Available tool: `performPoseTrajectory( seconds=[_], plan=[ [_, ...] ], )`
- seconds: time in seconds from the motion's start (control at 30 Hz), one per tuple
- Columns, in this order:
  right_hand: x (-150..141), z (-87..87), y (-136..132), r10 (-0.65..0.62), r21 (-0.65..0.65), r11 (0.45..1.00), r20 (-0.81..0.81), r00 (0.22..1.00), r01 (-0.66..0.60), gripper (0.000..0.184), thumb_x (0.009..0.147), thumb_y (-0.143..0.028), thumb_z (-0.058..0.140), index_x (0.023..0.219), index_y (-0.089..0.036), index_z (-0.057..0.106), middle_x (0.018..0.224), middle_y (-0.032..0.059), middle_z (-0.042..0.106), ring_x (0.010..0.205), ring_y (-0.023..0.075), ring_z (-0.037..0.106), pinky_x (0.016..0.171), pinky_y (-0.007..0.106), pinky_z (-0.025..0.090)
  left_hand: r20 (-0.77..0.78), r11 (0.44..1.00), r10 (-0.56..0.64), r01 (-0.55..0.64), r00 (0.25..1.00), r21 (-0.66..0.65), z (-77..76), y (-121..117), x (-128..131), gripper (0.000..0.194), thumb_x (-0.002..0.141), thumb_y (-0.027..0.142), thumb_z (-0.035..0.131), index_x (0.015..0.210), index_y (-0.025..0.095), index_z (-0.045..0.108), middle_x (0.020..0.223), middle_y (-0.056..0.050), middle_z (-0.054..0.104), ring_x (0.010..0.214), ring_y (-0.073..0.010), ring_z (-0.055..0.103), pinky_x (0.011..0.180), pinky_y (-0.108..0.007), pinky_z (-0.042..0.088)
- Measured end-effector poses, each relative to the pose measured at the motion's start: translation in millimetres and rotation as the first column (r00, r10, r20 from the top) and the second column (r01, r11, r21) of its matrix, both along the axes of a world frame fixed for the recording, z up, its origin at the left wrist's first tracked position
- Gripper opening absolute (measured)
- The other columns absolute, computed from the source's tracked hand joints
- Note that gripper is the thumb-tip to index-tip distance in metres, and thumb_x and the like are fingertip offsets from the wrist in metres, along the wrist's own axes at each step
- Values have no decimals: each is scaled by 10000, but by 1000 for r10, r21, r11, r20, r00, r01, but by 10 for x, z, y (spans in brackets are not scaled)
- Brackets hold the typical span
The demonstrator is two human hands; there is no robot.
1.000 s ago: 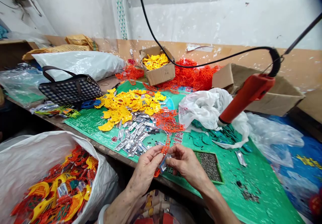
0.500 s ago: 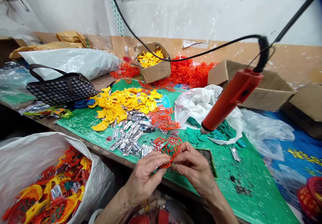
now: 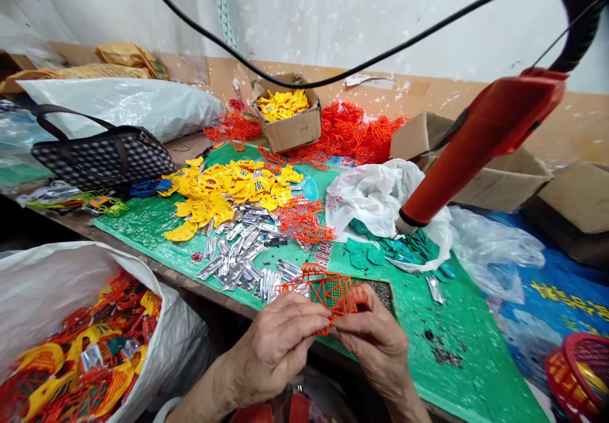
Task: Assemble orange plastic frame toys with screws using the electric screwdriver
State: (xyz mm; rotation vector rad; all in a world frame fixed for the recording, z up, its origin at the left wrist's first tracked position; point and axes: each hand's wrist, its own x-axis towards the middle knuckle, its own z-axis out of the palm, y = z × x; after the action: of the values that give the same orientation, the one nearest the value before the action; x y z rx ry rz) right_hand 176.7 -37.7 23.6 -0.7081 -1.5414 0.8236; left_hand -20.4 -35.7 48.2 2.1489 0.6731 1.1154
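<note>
Between my two hands, above the table's front edge, is an orange plastic lattice frame. My left hand pinches its lower left side, fingers closed. My right hand grips the lower right side, with thumb and fingertips close to the left ones. Whether a smaller part sits between the fingertips is hidden. Just beyond lie silver metallic pieces, more orange lattice frames and a heap of yellow plastic parts. A shallow tray of small screws is partly behind my right hand.
A red electric screwdriver hangs from a black cable at the right. At lower left stands a white sack of assembled pieces. Green flat parts lie by a white plastic bag. A cardboard box holds yellow parts.
The orange lattice frame has turned and now spreads wider between my hands. The red screwdriver appears larger and further right. The view has shifted slightly.
</note>
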Motion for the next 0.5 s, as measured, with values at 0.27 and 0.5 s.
performPoseTrajectory(
  seconds=[0.27,0.5],
  plan=[
    [23,-88,-37,-13,58,998,19,1000,12,365,800,-41,685,1017,-333,726,847,3,535,750,134,562,613,252,474,-96,957,50,-20,994,290,8,26,32,427,793,-70,491,1178,98,566,1074,-139,721,975,-216,631,847,-376,541],
    [13,-106,-45,-18,57,998,19,1000,17,326,809,-60,690,1002,-320,725,880,2,544,789,130,572,648,245,495,-169,943,93,-33,981,330,-18,-11,17,452,792,-56,454,1208,93,547,1117,-139,704,1029,-228,609,873,-395,527]
  ],
)
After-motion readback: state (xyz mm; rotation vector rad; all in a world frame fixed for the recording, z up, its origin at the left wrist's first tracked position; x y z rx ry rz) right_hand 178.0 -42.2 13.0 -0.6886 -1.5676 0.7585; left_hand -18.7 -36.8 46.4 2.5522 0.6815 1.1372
